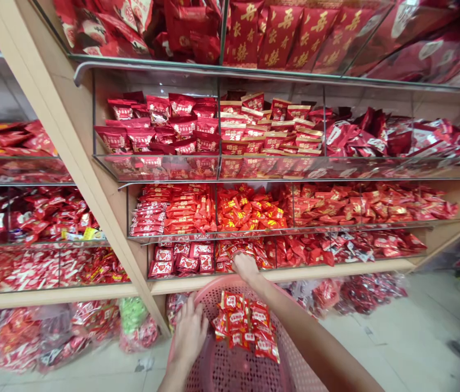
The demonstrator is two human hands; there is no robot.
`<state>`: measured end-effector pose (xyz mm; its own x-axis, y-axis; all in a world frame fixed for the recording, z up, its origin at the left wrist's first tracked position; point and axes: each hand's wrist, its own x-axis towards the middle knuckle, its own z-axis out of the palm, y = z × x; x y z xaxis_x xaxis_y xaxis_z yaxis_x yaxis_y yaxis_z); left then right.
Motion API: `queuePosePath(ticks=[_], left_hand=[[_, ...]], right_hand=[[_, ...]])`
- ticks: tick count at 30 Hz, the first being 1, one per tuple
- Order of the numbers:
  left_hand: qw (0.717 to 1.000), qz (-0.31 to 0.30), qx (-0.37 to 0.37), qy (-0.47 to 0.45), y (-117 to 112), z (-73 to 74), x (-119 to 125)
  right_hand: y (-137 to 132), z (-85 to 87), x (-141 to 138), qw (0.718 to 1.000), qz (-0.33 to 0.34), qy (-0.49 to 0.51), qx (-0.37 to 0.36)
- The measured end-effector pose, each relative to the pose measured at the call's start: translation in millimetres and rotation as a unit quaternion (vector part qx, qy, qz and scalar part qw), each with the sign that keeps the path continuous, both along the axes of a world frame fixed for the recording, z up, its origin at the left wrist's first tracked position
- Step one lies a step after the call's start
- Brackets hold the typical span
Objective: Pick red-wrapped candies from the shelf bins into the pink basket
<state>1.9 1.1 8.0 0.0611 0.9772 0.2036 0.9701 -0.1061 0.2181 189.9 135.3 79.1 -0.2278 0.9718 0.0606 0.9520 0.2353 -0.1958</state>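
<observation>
Several shelves (pixel 336 270) of red packets (pixel 250 209), pink basket (pixel 213 294) before their bottom edge, right forearm (pixel 315 337) crossing its right rim, right hand (pixel 246 267) at the lowest shelf, fingertips hidden, grip unclear, left hand (pixel 189 329) outspread on left rim, glossy red-and-white packets (pixel 238 318) heaped inside.

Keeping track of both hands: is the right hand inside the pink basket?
No, the right hand reaches past the pink basket to red packets on the bottom shelf.
</observation>
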Motion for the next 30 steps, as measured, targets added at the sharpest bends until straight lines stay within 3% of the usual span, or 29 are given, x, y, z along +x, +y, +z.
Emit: queuePosePath(ticks=[4, 6, 9, 11, 14, 20, 25, 30], left_hand=[[1.0, 0.003, 0.018, 0.0, 1, -3.5, -1], [1.0, 0.002, 0.027, 0.002, 1, -4.9, -1], [0.999, -0.003, 0.033, 0.006, 1, -6.4, -2], [0.999, -0.005, 0.036, 0.006, 1, -7.2, -3], [0.999, -0.011, 0.04, 0.001, 2, -7.0, -3], [1.0, -0.006, 0.028, 0.005, 1, -1.3, -1], [1.0, -0.001, 0.029, -0.007, -1, 1.4, 1], [1.0, 0.002, 0.018, -0.012, -1, 4.2, 1]], right_hand=[[-7, 11.8, 19, 0.997, -0.024, 0.069, 0.016], [-17, 17.7, 29, 0.986, -0.022, 0.165, 0.02], [-43, 21.4, 45, 0.928, -0.013, 0.373, 0.011], [-65, 17.1, 56, 0.9, -0.013, 0.435, -0.014], [-95, 0.1, 70, 0.918, -0.028, 0.393, -0.043], [-129, -38.7, 80, 0.985, -0.097, 0.141, -0.034], [-137, -53.0, 71, 0.993, -0.113, 0.015, -0.013], [-134, -49.9, 73, 0.992, -0.122, -0.024, -0.015]])
